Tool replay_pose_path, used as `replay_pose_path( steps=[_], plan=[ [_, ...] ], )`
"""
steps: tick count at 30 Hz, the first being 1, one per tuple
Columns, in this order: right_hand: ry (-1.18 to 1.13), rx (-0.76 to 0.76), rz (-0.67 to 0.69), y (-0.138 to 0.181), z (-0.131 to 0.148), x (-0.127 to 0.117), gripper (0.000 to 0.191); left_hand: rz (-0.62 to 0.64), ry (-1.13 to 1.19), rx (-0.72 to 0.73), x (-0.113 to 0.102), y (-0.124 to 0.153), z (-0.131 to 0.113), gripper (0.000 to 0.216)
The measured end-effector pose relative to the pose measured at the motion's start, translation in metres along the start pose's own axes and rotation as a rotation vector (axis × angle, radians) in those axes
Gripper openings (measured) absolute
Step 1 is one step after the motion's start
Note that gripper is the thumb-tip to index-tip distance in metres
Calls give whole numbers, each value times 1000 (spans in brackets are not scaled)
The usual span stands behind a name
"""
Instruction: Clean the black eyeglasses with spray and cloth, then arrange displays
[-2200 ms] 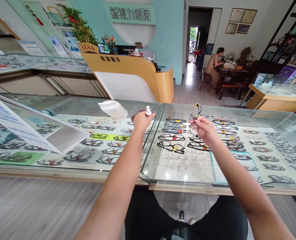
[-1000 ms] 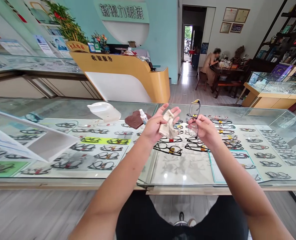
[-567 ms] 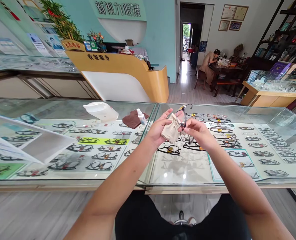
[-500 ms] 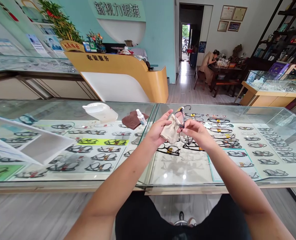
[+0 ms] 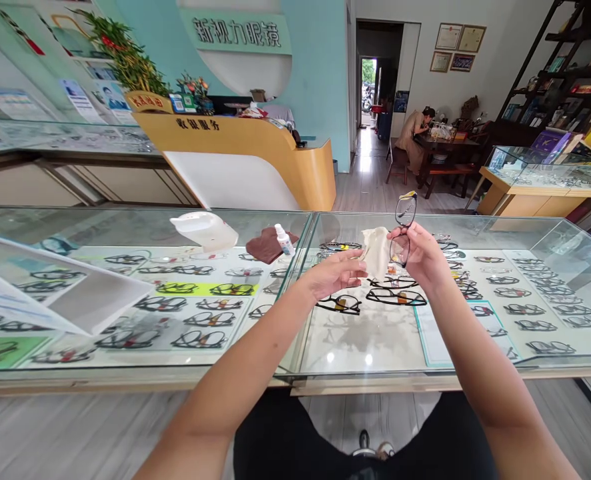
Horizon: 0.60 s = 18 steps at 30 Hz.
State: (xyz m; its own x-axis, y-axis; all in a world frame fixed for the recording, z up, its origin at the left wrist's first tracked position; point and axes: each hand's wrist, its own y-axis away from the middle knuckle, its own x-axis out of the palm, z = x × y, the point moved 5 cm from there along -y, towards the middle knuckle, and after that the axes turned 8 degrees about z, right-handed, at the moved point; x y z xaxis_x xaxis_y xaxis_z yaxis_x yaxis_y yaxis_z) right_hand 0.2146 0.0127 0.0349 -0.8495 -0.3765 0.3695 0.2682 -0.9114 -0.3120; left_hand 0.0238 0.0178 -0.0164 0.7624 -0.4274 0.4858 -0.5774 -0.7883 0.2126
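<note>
My right hand [image 5: 428, 257] is closed on a pair of eyeglasses [image 5: 406, 211], held on end so that one lens stands above the other. A cream cleaning cloth [image 5: 376, 250] hangs spread between my two hands, its upper right corner close to my right fingertips. My left hand [image 5: 338, 275] has its fingers stretched out and apart, the tips at the cloth's lower left edge. Whether they touch it I cannot tell. Beneath my hands, black-framed glasses [image 5: 396, 297] and another dark pair [image 5: 340, 304] lie in the glass display counter [image 5: 360, 347].
On the counter's left part are a white spray bottle [image 5: 284, 240], a brown cloth [image 5: 264, 246], a translucent white container [image 5: 205, 231] and a white open box [image 5: 108, 303]. Rows of glasses fill the case. Beyond stands a cashier desk [image 5: 235, 133]; a person [image 5: 412, 141] sits at a far table.
My right hand has lifted the glasses up and right, away from my left hand. The bunched cloth has opened out and shifted right. My left fingers have straightened.
</note>
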Motion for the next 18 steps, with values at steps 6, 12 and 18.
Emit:
replay_pose_path(
  steps=[6, 12, 18],
  plan=[
    [49, -4, 5, 2, 5, -5, 43, -68, 28, 80, -14, -11, 1, 32],
    [30, 32, -3, 3, 8, 2, 44, -183, 78, 257, -30, -15, -8, 30],
    [32, 60, -56, -1, 0, -2, 40, -214, -66, 471, -25, -4, -24, 57]
  ],
)
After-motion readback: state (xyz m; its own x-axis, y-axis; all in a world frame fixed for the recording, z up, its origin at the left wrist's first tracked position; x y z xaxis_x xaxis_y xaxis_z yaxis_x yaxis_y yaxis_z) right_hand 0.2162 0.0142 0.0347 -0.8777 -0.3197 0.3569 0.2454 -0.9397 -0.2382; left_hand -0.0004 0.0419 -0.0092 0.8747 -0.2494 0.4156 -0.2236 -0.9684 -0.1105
